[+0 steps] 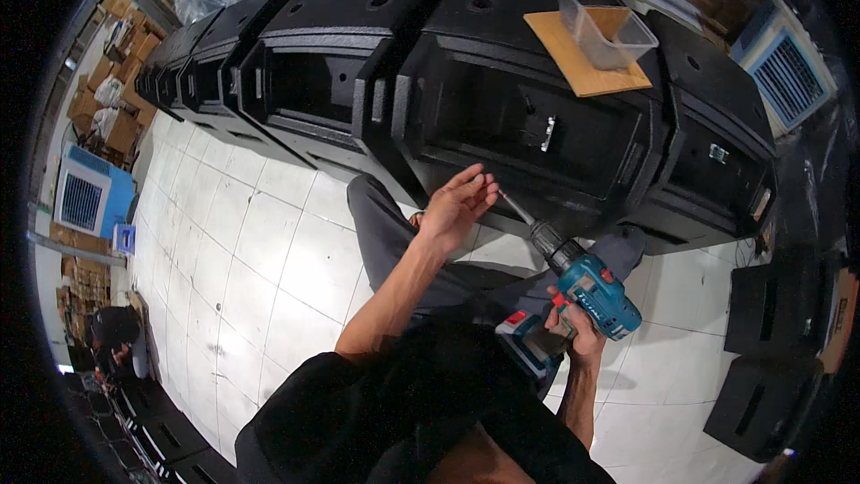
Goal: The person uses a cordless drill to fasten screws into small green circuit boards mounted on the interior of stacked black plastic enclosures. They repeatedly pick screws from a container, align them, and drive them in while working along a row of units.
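My right hand (580,330) is wrapped round the grip of a teal cordless drill (593,289), which points up and to the left. At its front, a long thin bit (514,207) reaches toward the fingers of my left hand (451,213). Those fingers are pinched together beside the bit's tip; whatever they hold, if anything, is too small to make out. Just beyond both hands stands a black speaker cabinet (414,81) with an open front cavity. A small shiny metal piece (548,133) shows inside it.
A clear plastic container (638,36) rests on a wooden board (578,72) atop the cabinets. More black cabinets (309,81) line up leftward, another (721,130) rightward. Black boxes (761,394) stand at right on the white tiled floor (269,278). Another person (116,336) is far left.
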Demonstrator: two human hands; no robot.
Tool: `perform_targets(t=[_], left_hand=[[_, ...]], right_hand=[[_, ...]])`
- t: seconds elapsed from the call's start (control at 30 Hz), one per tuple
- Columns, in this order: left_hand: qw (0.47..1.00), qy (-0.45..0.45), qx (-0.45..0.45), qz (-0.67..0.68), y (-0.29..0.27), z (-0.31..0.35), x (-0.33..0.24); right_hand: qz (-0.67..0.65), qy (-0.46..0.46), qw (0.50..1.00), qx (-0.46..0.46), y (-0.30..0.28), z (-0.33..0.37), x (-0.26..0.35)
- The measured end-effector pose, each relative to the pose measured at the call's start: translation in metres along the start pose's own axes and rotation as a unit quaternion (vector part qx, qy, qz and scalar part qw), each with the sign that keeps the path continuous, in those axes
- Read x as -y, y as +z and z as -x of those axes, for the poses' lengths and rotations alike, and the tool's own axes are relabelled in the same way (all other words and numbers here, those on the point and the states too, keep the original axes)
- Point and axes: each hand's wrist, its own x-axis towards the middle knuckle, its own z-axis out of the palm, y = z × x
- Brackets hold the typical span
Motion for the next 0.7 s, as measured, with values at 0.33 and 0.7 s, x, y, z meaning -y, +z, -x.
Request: perform_targets(t=[0.33, 0.7], left_hand=[[0.994, -0.051, 0.007, 0.094, 0.014, 0.013, -0.011], [0.990, -0.094, 0.056, 0.094, 0.019, 0.003, -0.001]], right_hand=[[-0.024, 0.010, 0.999, 0.039, 0.015, -0.005, -0.001], [-0.062, 0.035, 0.995, -0.077, 0.020, 0.004, 0.001]])
